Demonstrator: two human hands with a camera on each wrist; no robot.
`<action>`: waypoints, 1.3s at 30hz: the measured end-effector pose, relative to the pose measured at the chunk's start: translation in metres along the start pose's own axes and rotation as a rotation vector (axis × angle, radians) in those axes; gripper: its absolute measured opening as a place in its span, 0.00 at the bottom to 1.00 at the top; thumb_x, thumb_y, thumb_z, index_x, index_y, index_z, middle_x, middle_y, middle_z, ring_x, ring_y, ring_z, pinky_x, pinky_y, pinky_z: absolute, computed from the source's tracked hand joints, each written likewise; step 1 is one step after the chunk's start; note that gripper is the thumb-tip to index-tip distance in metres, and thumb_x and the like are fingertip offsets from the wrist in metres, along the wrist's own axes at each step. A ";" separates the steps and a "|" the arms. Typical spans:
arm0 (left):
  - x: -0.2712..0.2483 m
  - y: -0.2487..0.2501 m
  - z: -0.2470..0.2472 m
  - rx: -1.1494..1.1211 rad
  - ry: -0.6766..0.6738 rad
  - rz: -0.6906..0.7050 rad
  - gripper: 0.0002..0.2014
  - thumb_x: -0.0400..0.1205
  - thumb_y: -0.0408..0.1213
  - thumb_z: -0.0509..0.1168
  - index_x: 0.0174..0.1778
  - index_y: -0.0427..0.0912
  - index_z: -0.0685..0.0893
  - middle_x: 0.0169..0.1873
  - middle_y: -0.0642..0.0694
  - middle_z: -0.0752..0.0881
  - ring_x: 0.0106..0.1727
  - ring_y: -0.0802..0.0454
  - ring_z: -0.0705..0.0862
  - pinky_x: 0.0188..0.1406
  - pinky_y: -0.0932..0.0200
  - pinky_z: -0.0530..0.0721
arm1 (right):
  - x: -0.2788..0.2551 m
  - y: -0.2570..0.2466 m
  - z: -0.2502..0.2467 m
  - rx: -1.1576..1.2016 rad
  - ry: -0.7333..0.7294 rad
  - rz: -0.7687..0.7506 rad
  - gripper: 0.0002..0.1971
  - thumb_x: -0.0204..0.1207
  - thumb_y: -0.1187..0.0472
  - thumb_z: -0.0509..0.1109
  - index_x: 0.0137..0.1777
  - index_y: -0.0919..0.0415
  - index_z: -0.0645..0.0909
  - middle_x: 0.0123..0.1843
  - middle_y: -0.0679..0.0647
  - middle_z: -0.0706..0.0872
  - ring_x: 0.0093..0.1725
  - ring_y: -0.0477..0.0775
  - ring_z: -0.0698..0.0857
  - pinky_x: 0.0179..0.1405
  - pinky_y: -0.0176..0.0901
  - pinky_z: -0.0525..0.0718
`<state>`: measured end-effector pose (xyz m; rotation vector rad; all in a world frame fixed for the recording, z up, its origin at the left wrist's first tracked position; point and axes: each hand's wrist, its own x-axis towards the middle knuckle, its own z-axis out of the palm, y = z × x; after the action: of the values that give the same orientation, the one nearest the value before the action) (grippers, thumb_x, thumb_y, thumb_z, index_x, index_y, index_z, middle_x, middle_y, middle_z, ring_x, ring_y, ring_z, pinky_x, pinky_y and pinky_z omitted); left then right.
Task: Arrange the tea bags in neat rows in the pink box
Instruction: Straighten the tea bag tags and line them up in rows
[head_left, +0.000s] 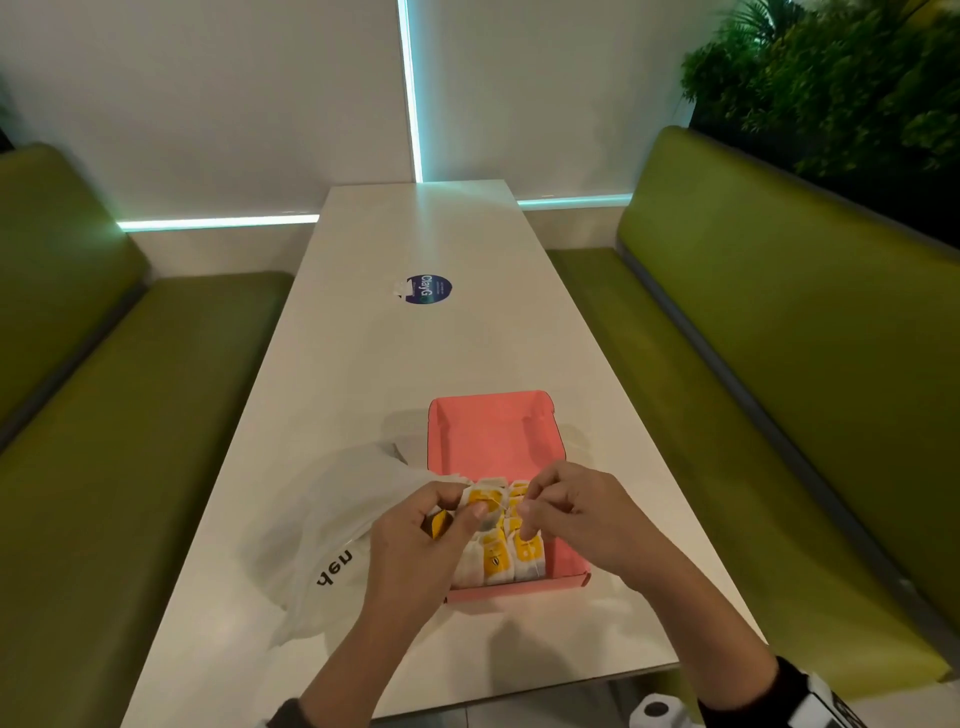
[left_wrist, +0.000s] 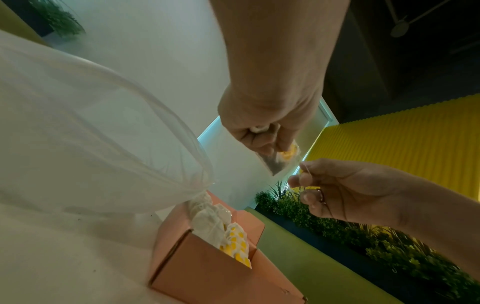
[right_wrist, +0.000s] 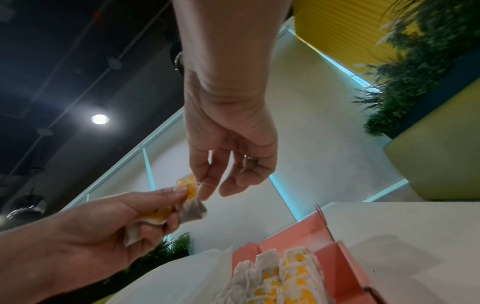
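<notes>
L hand (head_left: 415, 525) is gripping a tea bag (right_wrist: 187, 188) just above the pink box (head_left: 493, 431), near its L wall; R hand (head_left: 566, 506) is pinching the bag's string (right_wrist: 206, 183). Rows of tea bags (head_left: 506, 556) are filling the box's near end; the far end, straight ahead of both hands, is lying free. L hand is nearer.

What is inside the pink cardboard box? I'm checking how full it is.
The pink cardboard box holds rows of white tea bags with yellow tags at its near end; the far end shows bare pink floor. The left hand and right hand cover the middle.
</notes>
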<state>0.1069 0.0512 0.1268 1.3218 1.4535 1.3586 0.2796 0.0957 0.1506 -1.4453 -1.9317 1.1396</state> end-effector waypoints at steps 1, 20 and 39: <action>-0.001 0.001 0.001 0.009 0.012 0.015 0.06 0.73 0.31 0.74 0.35 0.47 0.89 0.28 0.56 0.89 0.28 0.64 0.81 0.35 0.73 0.78 | 0.001 -0.001 0.002 -0.077 0.014 -0.020 0.10 0.74 0.59 0.72 0.34 0.60 0.90 0.43 0.43 0.82 0.36 0.34 0.79 0.36 0.27 0.74; -0.007 0.005 0.012 -0.242 0.023 0.017 0.07 0.72 0.26 0.72 0.38 0.43 0.88 0.30 0.43 0.88 0.28 0.52 0.85 0.33 0.65 0.84 | -0.007 -0.010 0.033 0.077 0.263 -0.059 0.15 0.72 0.72 0.71 0.55 0.55 0.88 0.32 0.43 0.86 0.32 0.39 0.86 0.38 0.25 0.82; -0.010 0.007 0.010 -0.213 -0.005 0.019 0.06 0.75 0.29 0.71 0.43 0.43 0.86 0.23 0.57 0.85 0.28 0.65 0.82 0.33 0.73 0.79 | -0.004 -0.014 0.002 0.288 0.221 -0.112 0.08 0.68 0.66 0.78 0.33 0.54 0.84 0.39 0.46 0.85 0.37 0.42 0.82 0.41 0.37 0.79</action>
<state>0.1202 0.0436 0.1310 1.2024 1.2568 1.4767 0.2713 0.0901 0.1618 -1.2362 -1.6025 1.1032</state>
